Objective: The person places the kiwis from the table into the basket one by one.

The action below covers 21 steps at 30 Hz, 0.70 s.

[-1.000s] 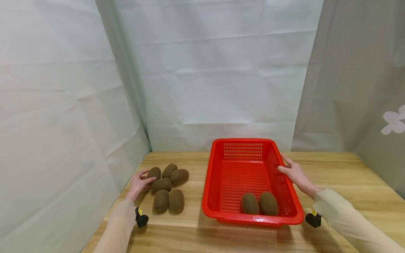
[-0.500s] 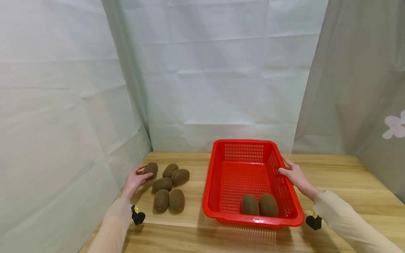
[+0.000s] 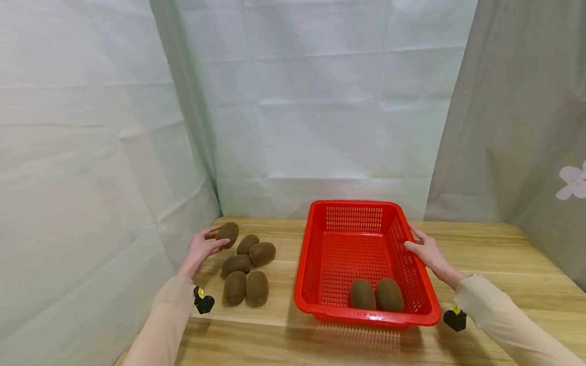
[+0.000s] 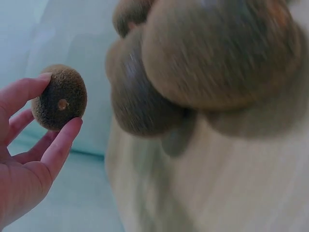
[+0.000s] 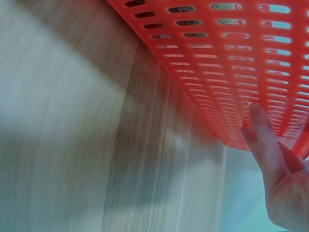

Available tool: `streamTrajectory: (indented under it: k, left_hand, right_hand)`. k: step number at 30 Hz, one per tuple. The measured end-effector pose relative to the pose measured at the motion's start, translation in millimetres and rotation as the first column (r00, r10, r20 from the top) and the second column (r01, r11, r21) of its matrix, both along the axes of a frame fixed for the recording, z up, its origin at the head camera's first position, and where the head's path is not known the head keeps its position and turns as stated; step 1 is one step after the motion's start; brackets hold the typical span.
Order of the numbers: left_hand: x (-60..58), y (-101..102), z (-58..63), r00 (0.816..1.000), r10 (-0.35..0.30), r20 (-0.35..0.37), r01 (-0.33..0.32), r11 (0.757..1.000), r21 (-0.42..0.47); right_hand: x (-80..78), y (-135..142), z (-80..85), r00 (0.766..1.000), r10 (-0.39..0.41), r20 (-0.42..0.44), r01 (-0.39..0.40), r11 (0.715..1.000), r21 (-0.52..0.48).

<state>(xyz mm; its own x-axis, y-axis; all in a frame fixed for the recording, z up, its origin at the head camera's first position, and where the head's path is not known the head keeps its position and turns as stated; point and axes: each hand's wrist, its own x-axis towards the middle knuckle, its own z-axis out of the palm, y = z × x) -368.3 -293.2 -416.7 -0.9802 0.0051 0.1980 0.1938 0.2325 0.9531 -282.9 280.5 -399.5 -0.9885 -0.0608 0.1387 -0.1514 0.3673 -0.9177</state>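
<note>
In the head view's lower left, the left hand (image 3: 201, 247) held a kiwi (image 3: 228, 234) pinched between thumb and fingers. Five loose kiwis (image 3: 257, 288) lay nearby on the wooden surface (image 3: 256, 338). At lower right, the right hand (image 3: 429, 255) gripped a red basket (image 3: 354, 254), thumb over its rim, fingers outside; two kiwis (image 3: 389, 295) sat in its bottom end.

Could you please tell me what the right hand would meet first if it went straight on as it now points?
The right hand would first meet the red, rectangular, perforated plastic basket, at its side wall; the fingers seem to touch it, though depth is unclear.
</note>
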Motion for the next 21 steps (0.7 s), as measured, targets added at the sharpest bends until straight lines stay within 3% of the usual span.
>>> streamTrajectory:
  k: [3, 5, 11, 17, 21]
  left_hand:
    - [16.9, 22, 29.2, 0.999, -0.039, 0.014, 0.039, 0.998, -0.056]
    - [20.0, 32, 38.2, 0.999, -0.049, 0.023, 0.051, 0.995, -0.083]
    - [19.6, 56, 49.9, 0.992, -0.128, 0.014, 0.129, 0.982, -0.135]
    - [18.6, 79, 63.5, 0.97, -0.242, 0.028, 0.243, 0.951, -0.19]
    - [22.0, 96, 76.7, 0.954, -0.293, 0.061, 0.299, 0.94, -0.165]
  right_hand:
    - [-0.6, 0, 1.0, 1.0, 0.001, -0.002, -0.001, 1.0, 0.004]
    - [-0.6, 0, 1.2, 1.0, 0.007, 0.0, -0.007, 1.0, -0.001]
    - [-0.9, 0, -1.4, 1.0, 0.017, 0.006, -0.016, 1.0, -0.017]
    - [-1.7, 1, -3.1, 1.0, 0.011, 0.001, -0.011, 1.0, -0.007]
    - [-1.7, 1, -3.3, 1.0, 0.009, -0.006, -0.009, 1.0, -0.002]
